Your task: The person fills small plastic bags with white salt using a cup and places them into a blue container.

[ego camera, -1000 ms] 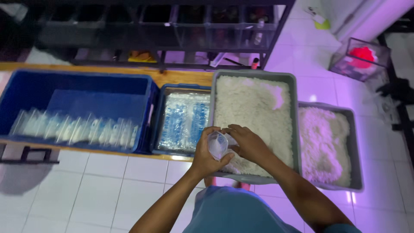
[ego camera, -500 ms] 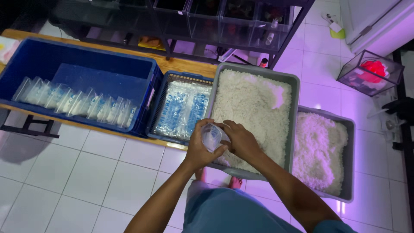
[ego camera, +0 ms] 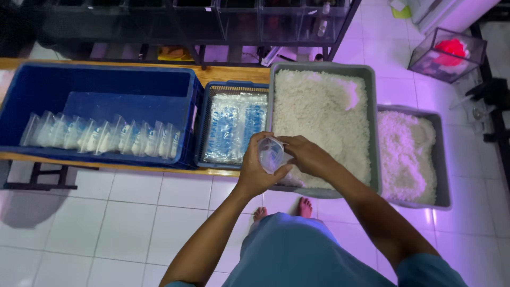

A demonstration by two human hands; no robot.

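Left hand and right hand both have fingers clamped on a small clear plastic bag, held over the near edge of the grey tray of white grains. Advice: keep bag mouth upright above tray so spills land back.

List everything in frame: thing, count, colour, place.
blue crate: 1, blue, left on bench
filled bags: a row, clear with white fill, in blue crate
basket: 1, blue, middle
empty bags: stack, clear with blue print, in basket
grey tray: 1, holds white grains, centre
second tray: 1, grey, white grains, right
small bag: 1, clear, between both hands
left hand: holds small bag
right hand: on small bag
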